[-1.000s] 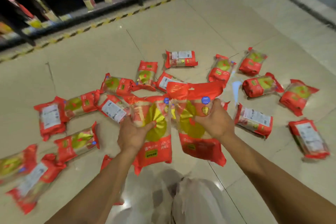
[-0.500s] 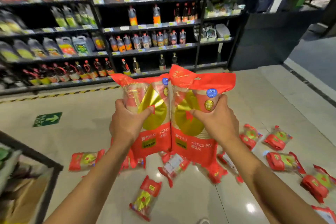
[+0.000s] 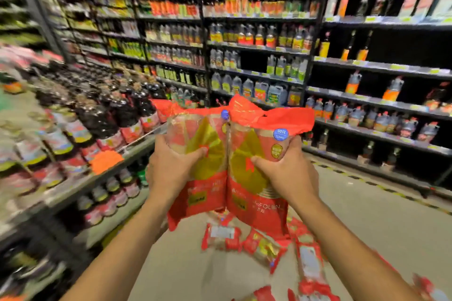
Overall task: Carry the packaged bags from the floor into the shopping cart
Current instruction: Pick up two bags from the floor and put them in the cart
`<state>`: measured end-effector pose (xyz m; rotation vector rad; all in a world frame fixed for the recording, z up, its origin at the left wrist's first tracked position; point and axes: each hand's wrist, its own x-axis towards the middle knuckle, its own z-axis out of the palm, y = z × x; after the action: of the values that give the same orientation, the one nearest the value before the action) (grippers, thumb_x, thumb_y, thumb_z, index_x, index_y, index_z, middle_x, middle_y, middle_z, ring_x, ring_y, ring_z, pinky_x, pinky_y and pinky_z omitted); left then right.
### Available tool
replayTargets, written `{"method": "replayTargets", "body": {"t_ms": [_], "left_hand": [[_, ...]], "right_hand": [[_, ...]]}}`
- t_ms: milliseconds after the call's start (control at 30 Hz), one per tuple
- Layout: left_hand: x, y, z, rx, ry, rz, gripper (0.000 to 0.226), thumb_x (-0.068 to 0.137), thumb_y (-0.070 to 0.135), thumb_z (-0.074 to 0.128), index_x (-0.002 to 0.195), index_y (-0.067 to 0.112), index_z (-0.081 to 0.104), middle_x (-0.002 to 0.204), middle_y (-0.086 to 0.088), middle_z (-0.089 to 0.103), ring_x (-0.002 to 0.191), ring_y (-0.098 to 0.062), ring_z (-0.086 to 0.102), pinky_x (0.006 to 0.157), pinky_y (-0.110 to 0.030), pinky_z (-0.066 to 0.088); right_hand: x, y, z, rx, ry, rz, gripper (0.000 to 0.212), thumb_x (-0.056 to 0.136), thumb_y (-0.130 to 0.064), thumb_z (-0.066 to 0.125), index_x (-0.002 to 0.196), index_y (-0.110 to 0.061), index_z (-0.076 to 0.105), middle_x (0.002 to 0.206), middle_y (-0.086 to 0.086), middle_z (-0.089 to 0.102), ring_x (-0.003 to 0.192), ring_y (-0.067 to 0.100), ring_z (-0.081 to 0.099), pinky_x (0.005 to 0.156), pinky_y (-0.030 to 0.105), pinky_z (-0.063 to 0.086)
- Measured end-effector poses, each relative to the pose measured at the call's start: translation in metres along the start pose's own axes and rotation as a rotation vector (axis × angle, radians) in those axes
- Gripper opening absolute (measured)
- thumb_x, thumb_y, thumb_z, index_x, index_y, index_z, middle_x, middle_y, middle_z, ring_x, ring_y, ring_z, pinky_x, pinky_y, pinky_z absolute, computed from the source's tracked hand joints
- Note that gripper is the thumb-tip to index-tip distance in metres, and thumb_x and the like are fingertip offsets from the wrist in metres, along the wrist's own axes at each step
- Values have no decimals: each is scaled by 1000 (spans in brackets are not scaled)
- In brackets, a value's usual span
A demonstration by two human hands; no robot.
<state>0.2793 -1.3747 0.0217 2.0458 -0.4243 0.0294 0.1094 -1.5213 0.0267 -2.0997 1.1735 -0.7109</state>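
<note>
Two red bags are up in the air, straight above the pile [image 3: 256, 239] of matching bags lying on the floor [image 3: 379, 227]. The left hand [image 3: 171, 168] is curled round the left bag [image 3: 208, 193] and the right hand [image 3: 286, 173] grips the right bag [image 3: 254, 198] the same way, with the two bags touching edge to edge. Risk: each bag is held only by slick film at mid-body, bottom hanging free, so one could slide out or swing loose and land on the pile, most likely on a quick turn. The shopping cart is not in view, so the drop spot can't be judged. The stocked shelves [image 3: 256, 56] behind and left of the pile are smeared by blur and their labels are unreadable. The pile is blurred too and partly covered by the held bags and the arms [image 3: 117, 252] — count unclear. The fingers behind the bags are hidden.
</note>
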Motion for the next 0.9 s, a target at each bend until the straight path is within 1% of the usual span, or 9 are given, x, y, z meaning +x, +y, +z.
{"method": "replayTargets", "body": {"t_ms": [67,167,233,300,433,567,700,800,900], "left_hand": [[-6,-8,-27,29,88,-33,88,55,66,86,122,22,52,119,-9,70,111,-34,65,90,-49,52],[-26,-19,-62,41,216,-100,90,50,74,80,122,28,51,115,-2,70,106,-31,66,92,-51,52],[-45,-24,-82,44,286,-148,87,47,78,77,117,32,50,111,4,68,103,-29,66,92,-51,53],[-67,-28,-100,63,365,-189,87,47,78,78,115,33,50,112,5,68,104,-27,67,93,-51,53],[-117,-38,-134,88,526,-280,90,44,77,80,117,31,53,111,4,69,105,-27,67,94,-51,53],[-173,-49,-170,126,684,-356,78,57,63,90,117,29,53,106,7,67,101,-24,65,90,-45,52],[-226,-59,-208,175,837,-431,68,63,50,93,111,31,49,101,8,63,96,-21,63,83,-38,48],[-262,-64,-239,223,930,-511,68,63,53,93,111,32,48,101,8,63,98,-25,65,87,-42,53],[-298,-73,-269,253,1020,-571,68,63,53,92,112,32,49,101,8,63,99,-25,66,88,-43,53]], "right_hand": [[-1,-17,11,29,-70,-79,83,71,-61,79,134,-27,36,121,6,68,115,36,63,87,42,47],[-9,-37,19,53,-195,-182,69,73,-60,78,119,-28,38,96,-1,62,109,33,64,78,37,40],[-17,-47,22,68,-269,-253,66,72,-61,78,111,-31,34,92,-5,55,107,32,64,78,37,40],[-27,-54,25,83,-337,-317,67,70,-62,78,110,-31,35,95,-4,59,107,32,65,80,38,43],[-54,-66,34,101,-474,-435,76,71,-63,78,125,-26,41,111,4,69,110,34,65,85,41,47],[-96,-84,43,133,-618,-553,74,71,-60,78,125,-25,42,107,3,67,111,33,63,86,41,47],[-145,-104,54,186,-764,-659,74,66,-64,77,120,-29,42,105,0,67,111,32,64,93,46,50],[-182,-122,63,200,-865,-739,74,71,-59,79,127,-28,42,116,3,67,116,35,61,95,45,49],[-222,-143,74,196,-945,-830,77,72,-61,77,131,-27,39,125,5,66,120,36,60,95,44,48]]}}
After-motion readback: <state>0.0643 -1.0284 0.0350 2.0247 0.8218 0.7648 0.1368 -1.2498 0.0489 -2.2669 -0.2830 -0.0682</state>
